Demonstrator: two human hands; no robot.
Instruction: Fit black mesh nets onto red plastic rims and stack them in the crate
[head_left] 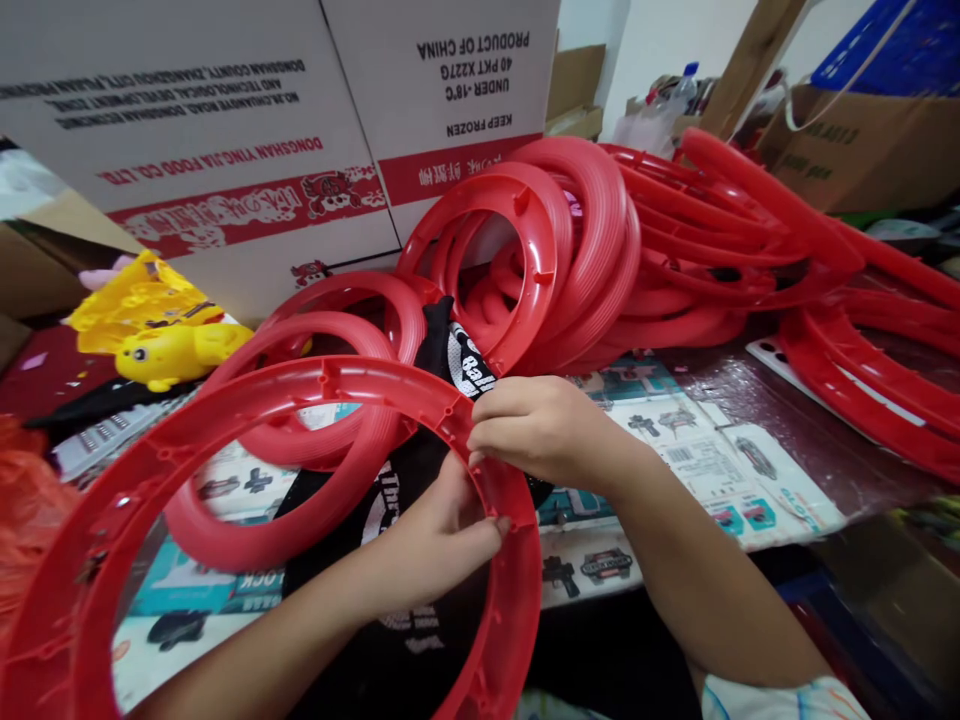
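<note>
A large red plastic ring [516,600], with a hollow channel and small ribs and pegs on its inner face, is tilted up in front of me. My left hand [435,545] reaches through its middle and grips the right part of the band, thumb on the channel. Just above, my right hand [532,430] is closed, its fingertips pinching the same band; any small piece between them is hidden. Behind the ring lies a black printed cloth [394,500], partly covered. Two ribbed red rings [300,540] rest on the table beyond.
More red rings [592,200] are heaped at the back and right. Large white cartons [225,120] stand behind. A yellow toy [176,350] and orange plastic bag [26,510] are at left. Printed packaging sheets [765,490] cover part of the dark table. Brown cardboard box [855,150] at far right.
</note>
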